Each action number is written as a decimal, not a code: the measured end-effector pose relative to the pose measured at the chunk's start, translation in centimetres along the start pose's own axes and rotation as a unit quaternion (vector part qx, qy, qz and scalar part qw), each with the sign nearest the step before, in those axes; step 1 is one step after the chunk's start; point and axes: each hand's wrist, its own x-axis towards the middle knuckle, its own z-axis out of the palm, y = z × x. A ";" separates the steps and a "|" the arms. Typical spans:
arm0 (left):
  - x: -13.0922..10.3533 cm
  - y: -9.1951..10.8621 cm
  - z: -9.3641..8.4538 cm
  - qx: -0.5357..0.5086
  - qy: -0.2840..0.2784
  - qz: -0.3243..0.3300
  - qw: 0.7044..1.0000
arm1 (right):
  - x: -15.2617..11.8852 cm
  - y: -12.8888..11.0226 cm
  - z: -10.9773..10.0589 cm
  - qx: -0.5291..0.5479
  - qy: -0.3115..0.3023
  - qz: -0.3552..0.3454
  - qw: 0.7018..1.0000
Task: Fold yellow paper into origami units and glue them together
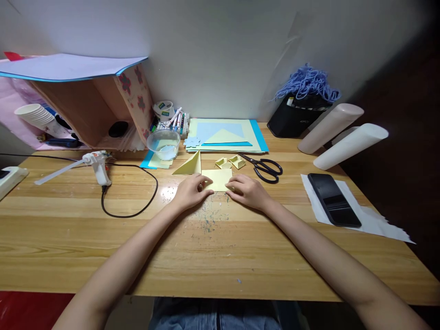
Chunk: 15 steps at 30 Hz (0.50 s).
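A small pale yellow sheet of paper (pixel 217 179) lies on the wooden table between my hands. My left hand (pixel 193 191) grips its left edge with thumb and fingers. At the opposite edge, my right hand (pixel 248 191) pinches the paper the same way. Just behind it stands a folded yellow paper triangle (pixel 191 165). Two small folded yellow paper pieces, one on the left (pixel 223 163) and one on the right (pixel 237 161), sit beyond the sheet. Black-handled scissors (pixel 266 168) rest to the right of these.
A white glue gun (pixel 99 167) with a looping black cord is at left. Behind are a clear plastic bowl (pixel 163 144), markers (pixel 177 121) and stacked coloured paper (pixel 256 135). A phone (pixel 333 199) lies at right, near two white cylinders and a black holder (pixel 292 117) with blue yarn.
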 end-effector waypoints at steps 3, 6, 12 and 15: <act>0.4 -1.0 -0.1 -0.056 -0.001 -0.010 0.998 | -0.1 0.2 0.1 -0.002 0.000 -0.006 1.000; 0.7 -1.7 -0.3 -0.094 0.019 -0.011 0.995 | -0.1 0.4 0.2 -0.001 0.000 -0.006 1.000; 0.6 -1.7 0.0 -0.071 0.056 -0.033 0.995 | -0.1 0.4 0.2 0.001 0.003 -0.008 1.000; 0.6 -1.6 0.1 -0.074 0.084 -0.032 0.993 | -0.1 0.4 0.2 0.002 0.003 -0.007 1.000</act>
